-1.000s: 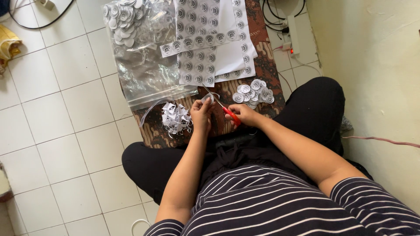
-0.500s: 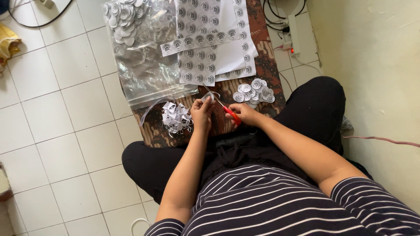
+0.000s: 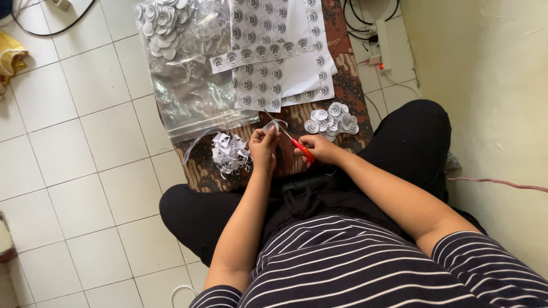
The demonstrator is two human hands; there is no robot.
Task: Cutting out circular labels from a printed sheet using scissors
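Currently my left hand (image 3: 264, 147) is pinching a small paper piece (image 3: 273, 125) at frame centre, fingers closed on it. My right hand (image 3: 321, 149) is gripping the red-handled scissors (image 3: 291, 140), blades pointing up-left into the paper, apparently partly open. Both wrists are resting low over the patterned cloth (image 3: 297, 117).

Before us, on the cloth (image 3: 337, 80), we find sheets (image 3: 268, 51) farthest back, a bag (image 3: 188, 85) to their left, and scraps (image 3: 229, 153) nearer, left of our left hand (image 3: 264, 148). Discs (image 3: 332, 120) lie behind our right hand (image 3: 321, 149), with the scissors (image 3: 292, 141) between both hands.
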